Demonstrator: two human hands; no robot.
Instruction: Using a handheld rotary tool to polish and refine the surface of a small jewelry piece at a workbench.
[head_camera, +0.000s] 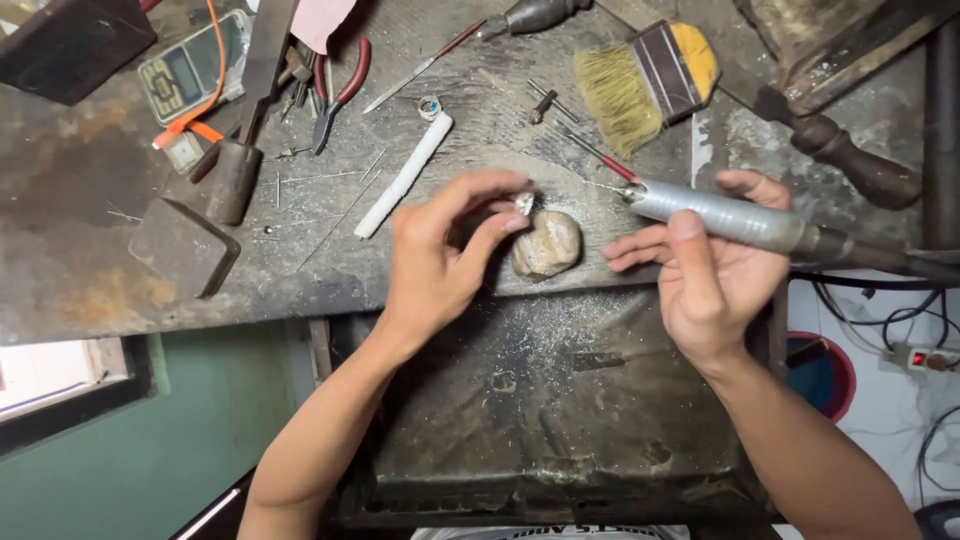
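Head view: small silver piece is pinched between left hand thumb and forefinger, just above rounded stone on tabletop. Rotary handpiece is clamped in right hand, bit aimed toward piece.

Pretty cramped from where I'm watching. My left hand and right hand have only a small gap between them, and the pale lump sits right in it. Behind that gap the white stick, red-handled pliers and brush crowd the bench. Open room is the dark tray below, between my forearms.
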